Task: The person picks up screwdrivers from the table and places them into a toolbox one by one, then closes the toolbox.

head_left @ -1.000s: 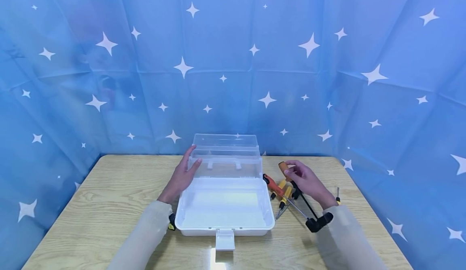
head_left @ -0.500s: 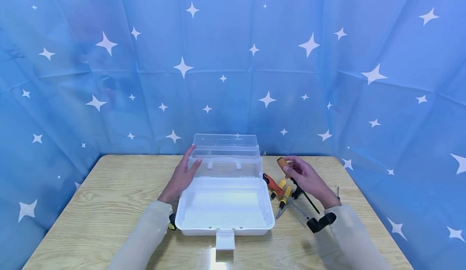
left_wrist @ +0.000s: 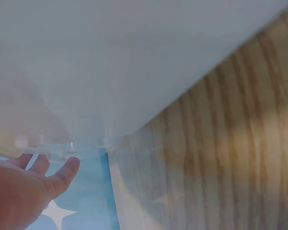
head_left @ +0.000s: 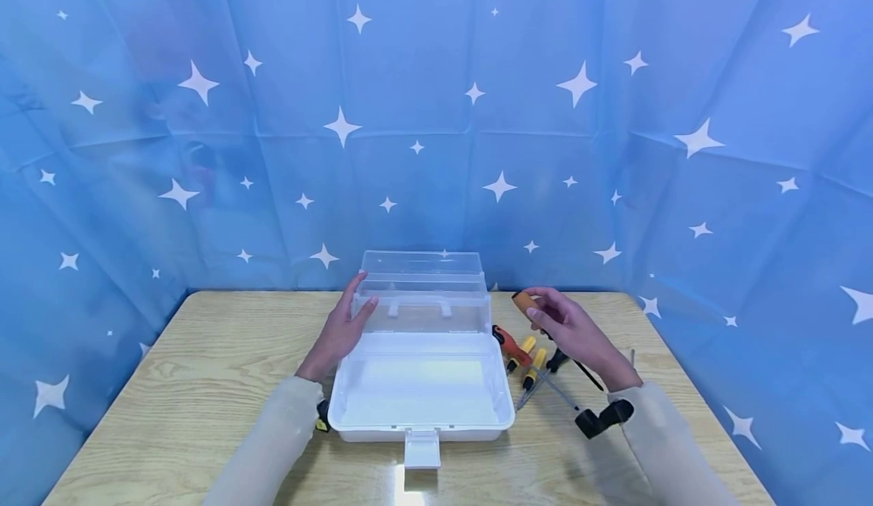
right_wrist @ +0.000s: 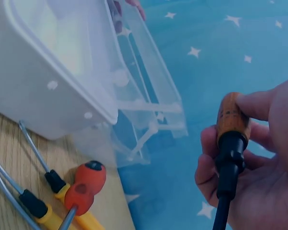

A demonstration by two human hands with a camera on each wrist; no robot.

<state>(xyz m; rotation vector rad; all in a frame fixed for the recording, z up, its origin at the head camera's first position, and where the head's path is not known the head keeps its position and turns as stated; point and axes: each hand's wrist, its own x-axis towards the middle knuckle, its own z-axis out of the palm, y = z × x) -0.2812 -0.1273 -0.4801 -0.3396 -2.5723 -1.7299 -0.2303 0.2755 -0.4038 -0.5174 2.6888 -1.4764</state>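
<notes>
A white toolbox (head_left: 368,435) stands on the table with its clear lid (head_left: 423,313) tipped back. My left hand (head_left: 339,335) holds the lid's left edge, thumb on one side and fingers on the other; the left wrist view shows those fingertips (left_wrist: 69,168) at the edge. To the right of the box, my right hand (head_left: 578,333) grips a screwdriver (right_wrist: 233,120) by its orange-brown handle, raised over the other tools. Its black shaft points down toward me, partly hidden by the hand in the head view.
Right of the box lie a red-handled screwdriver (head_left: 513,345), yellow-handled screwdrivers (head_left: 535,368) and a black-handled tool (head_left: 558,360). A black-and-yellow object (head_left: 323,416) sits by the box's left side, partly hidden. A blue starred curtain (head_left: 436,112) hangs behind the wooden table (head_left: 225,354).
My right hand has lifted the screwdriver slightly up and back, its handle tilting further left. The left hand and the toolbox stay put.
</notes>
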